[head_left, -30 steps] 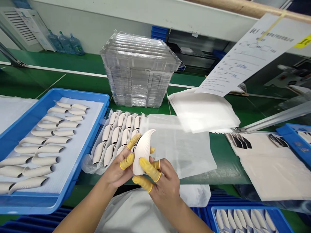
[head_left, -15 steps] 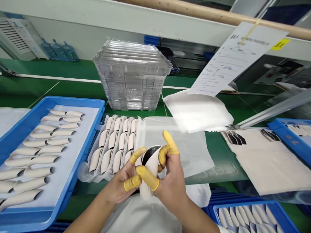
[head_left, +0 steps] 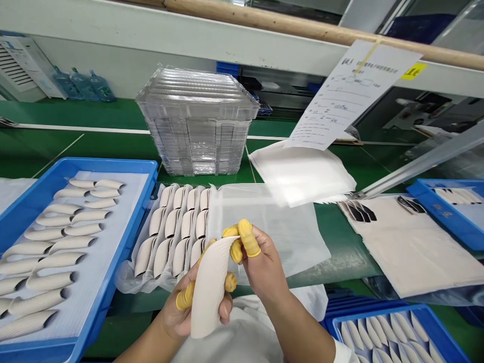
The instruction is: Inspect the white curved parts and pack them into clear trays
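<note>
A cream, curved, finely ribbed sheet piece (head_left: pixel 210 290) is held upright in front of me, its pale outer face toward the camera. My left hand (head_left: pixel 181 315) wraps it from the left and behind, with yellow finger covers on some fingers. At its upper right corner, my right hand (head_left: pixel 264 264) pinches the tip between yellow-covered fingers. Similar pieces with dark inner sides stand in rows in a lined clear tray (head_left: pixel 130 281) just left of my hands. More curled ones lie on white paper in a blue tray (head_left: pixel 151 174) at the left.
A tall stack of clear plastic trays (head_left: pixel 200 126) stands behind. White sheets (head_left: pixel 302 174) and a hanging paper form (head_left: pixel 351 96) are to its right. A translucent liner (head_left: pixel 264 206) lies beyond my hands. Another blue tray of pieces (head_left: pixel 446 322) sits lower right. A slanted metal post (head_left: pixel 412 169) rises at right.
The piece has turned from showing its dark hollow side to showing its pale outer face. My right hand has shifted from around it to its upper corner.
</note>
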### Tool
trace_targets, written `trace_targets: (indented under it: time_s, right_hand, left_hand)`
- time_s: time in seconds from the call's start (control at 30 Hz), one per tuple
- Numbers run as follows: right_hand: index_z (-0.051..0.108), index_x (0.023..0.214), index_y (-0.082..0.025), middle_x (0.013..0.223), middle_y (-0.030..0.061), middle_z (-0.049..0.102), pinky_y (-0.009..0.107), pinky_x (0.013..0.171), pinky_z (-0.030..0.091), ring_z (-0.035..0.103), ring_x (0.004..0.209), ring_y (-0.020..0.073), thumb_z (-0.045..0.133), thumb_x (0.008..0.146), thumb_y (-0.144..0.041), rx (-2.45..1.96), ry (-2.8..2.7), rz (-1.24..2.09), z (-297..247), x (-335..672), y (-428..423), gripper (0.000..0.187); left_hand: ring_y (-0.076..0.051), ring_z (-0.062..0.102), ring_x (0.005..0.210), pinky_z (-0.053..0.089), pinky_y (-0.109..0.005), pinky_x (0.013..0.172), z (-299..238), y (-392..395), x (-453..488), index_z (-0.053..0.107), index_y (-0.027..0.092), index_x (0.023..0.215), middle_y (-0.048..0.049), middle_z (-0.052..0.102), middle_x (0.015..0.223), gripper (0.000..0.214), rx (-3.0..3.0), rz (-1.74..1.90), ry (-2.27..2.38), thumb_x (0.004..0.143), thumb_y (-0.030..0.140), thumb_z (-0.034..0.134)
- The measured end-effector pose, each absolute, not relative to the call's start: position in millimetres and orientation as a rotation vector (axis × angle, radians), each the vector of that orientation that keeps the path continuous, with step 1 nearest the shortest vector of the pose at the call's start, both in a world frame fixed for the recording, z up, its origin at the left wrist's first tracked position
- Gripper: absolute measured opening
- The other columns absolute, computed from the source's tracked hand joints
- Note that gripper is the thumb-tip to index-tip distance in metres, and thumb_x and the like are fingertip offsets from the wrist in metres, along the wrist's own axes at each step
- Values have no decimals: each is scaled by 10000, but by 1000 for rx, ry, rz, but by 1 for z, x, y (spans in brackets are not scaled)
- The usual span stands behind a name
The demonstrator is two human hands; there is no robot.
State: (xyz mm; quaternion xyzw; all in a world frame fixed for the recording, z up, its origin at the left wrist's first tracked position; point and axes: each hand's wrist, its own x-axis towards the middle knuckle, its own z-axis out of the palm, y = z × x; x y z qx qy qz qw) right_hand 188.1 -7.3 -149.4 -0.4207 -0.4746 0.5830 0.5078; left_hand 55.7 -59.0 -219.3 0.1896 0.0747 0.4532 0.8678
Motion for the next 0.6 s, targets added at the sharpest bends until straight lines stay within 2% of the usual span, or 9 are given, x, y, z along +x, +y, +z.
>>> trace_targets:
  time_s: [0.1,0.17,0.3,0.43,0.53,0.6]
  right_hand:
    - [544,641,-199,558,-51,438,234,506,363,360,518,88,571,872,-640,-931,-1137,1451,-145,189,-12,499]
    - [582,692,-204,590,-49,469,244,541,403,398,540,93,648,812,-646,-894,-1142,1486,-143,190,-14,462]
    - [614,755,-211,680,-36,539,238,572,425,460,600,96,803,703,-552,-963,-1183,1473,-143,192,-15,393]
    - [654,804,-211,641,-41,504,241,576,457,457,580,97,663,850,-547,-981,-1210,1388,-151,191,-16,339]
    - [670,1082,-238,694,-31,508,252,585,494,489,602,108,556,927,-540,-989,-1204,1335,-161,193,-20,359]
    - [571,1290,-282,838,-1,565,252,599,515,542,680,120,625,885,-539,-1001,-1242,1286,-170,197,-24,483]
  left_hand:
    - [-101,643,660,545,-206,624,-222,-58,59,716,315,1070,-25,685,913,351,438,926,29,785,521,717]
    - [-99,650,664,550,-203,639,-222,-58,60,725,306,1051,-20,684,900,337,455,904,6,795,525,706]
    - [-124,693,720,558,-223,667,-225,-60,60,718,329,1050,-22,719,1008,315,397,915,13,798,519,707]
    - [-143,700,733,552,-249,670,-230,-62,59,709,329,1078,-35,726,1012,324,371,944,69,827,530,667]
    - [-157,682,756,540,-265,671,-228,-59,52,698,323,1096,-33,710,1000,384,442,995,233,765,514,742]
    - [-172,670,806,540,-285,714,-224,-53,46,635,329,1218,-42,700,1001,496,559,1049,414,757,446,776]
